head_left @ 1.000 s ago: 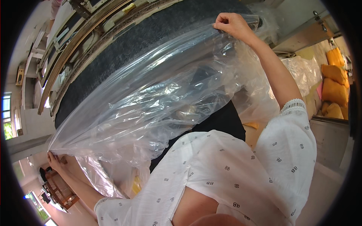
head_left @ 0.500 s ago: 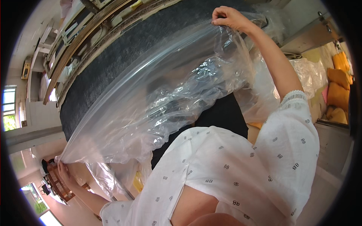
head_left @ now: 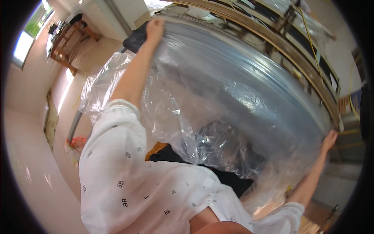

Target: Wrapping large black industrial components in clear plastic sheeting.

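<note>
A wide sheet of clear plastic film (head_left: 241,97) is stretched between my two outspread arms. My left hand (head_left: 155,29) is closed on its far left edge, beside the corner of a dark-covered table (head_left: 134,40). At the far right, my right hand (head_left: 330,140) grips the other end of that edge, close to a wooden rail. Most of the dark table top shows only through the film. The near part of the sheet hangs crumpled in front of my body, over black cloth (head_left: 171,154).
Long wooden rails (head_left: 272,41) run behind the table, with a yellow cord (head_left: 311,43) hanging over them. More crumpled film (head_left: 105,82) drapes off the table's left end. A wooden stand (head_left: 64,46) is at the far left, near a window (head_left: 27,41).
My view has swung toward the left end of the table. My left arm now reaches far forward and my right hand sits lower at the right. Both hands still hold the film, now drawn over the table.
</note>
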Demonstrator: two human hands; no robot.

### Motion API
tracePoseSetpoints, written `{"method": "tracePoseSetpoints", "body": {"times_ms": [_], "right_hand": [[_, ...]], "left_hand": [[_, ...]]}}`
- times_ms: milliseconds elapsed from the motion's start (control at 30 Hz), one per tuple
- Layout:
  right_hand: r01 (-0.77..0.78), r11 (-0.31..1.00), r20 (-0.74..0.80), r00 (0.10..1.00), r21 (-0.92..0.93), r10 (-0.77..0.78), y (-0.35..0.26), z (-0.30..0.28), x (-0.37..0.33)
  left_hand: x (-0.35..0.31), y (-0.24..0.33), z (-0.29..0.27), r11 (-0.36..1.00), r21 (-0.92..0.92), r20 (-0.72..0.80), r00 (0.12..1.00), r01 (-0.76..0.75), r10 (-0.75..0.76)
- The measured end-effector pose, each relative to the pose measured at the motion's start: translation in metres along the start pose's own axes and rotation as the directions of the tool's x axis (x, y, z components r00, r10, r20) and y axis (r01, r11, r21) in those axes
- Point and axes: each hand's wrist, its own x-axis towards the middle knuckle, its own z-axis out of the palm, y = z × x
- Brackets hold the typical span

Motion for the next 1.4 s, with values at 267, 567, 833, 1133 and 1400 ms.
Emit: {"method": "tracePoseSetpoints", "body": {"times_ms": [267,567,833,1133,1400], "right_hand": [[-0.230,0.968,0.081,0.971,0.097,0.223,-0.025,0.006,-0.032],[-0.289,0.954,0.084,0.951,-0.083,0.296,-0.066,0.013,-0.019],[-0.219,0.971,-0.176,0.964,-0.097,0.200,-0.002,0.007,-0.017],[-0.373,0.923,-0.217,0.913,-0.096,0.347,-0.039,0.021,-0.018],[-0.368,0.930,-0.190,0.915,-0.030,0.356,-0.027,0.024,-0.008]], "left_hand": [[0.008,0.016,0.040,0.940,-0.299,0.135,0.982,0.165,-0.130],[0.049,-0.005,0.053,0.997,0.078,0.320,0.947,0.003,-0.028],[0.047,0.001,0.073,0.994,-0.042,0.348,0.934,0.101,-0.080],[0.074,-0.051,0.059,0.899,-0.277,0.285,0.922,0.340,-0.261],[0.094,-0.083,0.042,0.823,-0.419,0.288,0.916,0.384,-0.281]]}}
